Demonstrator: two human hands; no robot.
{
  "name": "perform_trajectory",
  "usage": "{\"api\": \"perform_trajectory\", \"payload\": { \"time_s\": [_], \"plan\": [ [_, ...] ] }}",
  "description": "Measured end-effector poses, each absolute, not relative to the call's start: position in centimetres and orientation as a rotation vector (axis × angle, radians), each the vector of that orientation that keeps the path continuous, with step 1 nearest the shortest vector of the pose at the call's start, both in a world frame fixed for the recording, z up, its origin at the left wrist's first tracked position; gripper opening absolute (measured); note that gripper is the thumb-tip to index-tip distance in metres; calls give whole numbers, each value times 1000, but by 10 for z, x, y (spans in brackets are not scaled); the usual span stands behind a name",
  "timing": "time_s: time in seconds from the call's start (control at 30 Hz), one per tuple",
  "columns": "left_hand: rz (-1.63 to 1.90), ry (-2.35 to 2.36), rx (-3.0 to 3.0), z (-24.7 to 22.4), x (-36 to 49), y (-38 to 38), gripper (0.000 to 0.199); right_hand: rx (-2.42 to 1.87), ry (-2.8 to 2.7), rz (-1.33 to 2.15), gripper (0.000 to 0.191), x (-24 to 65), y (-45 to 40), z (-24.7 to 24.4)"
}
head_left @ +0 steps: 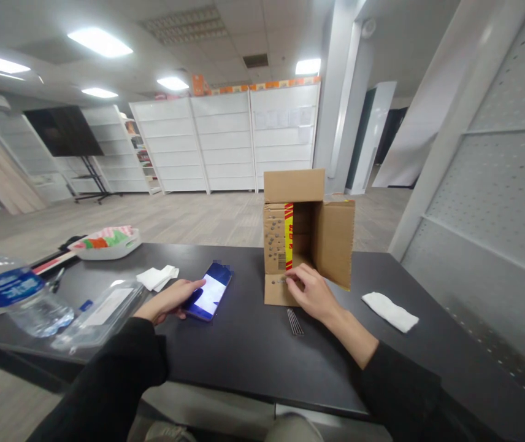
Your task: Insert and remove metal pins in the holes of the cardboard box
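Observation:
My left hand (176, 299) grips a smartphone (210, 293) by its left edge, thumb over the lit screen. My right hand (311, 291) is at the lower flap of an open cardboard box (307, 184), with thumb and fingertips drawn together. Whether something small sits between those fingertips is too fine to tell. Small dark round spots cover the box's left flap (274, 236), beside a yellow and red tape strip (289, 236). A few tiny dark marks show on the lower flap (278, 294). Several thin metal rods (295, 321) lie just in front of the box.
On the dark table (244, 362), a folded white cloth (390, 310) lies at right and a crumpled tissue (157, 278) at left. Further left are a clear plastic case (106, 313), a water bottle (23, 294) and a white basket (110, 250) of colourful items.

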State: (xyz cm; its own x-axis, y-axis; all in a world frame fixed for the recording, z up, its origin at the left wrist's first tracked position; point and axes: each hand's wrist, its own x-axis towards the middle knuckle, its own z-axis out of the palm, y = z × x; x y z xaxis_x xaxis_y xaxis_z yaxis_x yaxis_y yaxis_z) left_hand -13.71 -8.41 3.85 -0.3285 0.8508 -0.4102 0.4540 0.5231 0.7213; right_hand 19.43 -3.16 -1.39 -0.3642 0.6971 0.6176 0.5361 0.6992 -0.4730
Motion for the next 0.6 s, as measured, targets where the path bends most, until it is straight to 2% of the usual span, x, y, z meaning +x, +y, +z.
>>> {"api": "perform_trajectory", "payload": {
  "time_s": [0.33, 0.47, 0.6],
  "plan": [
    [1048, 1655, 701, 22, -122, -86, 11, -925, -2046, 249, 13, 196, -31, -15],
    [1251, 1403, 518, 22, -114, -93, 13, -912, -2043, 248, 13, 195, -31, -15],
    [1323, 1132, 500, 34, -101, -105, 29, -905, -2038, 265, 14, 195, -32, -15]
  ]
}}
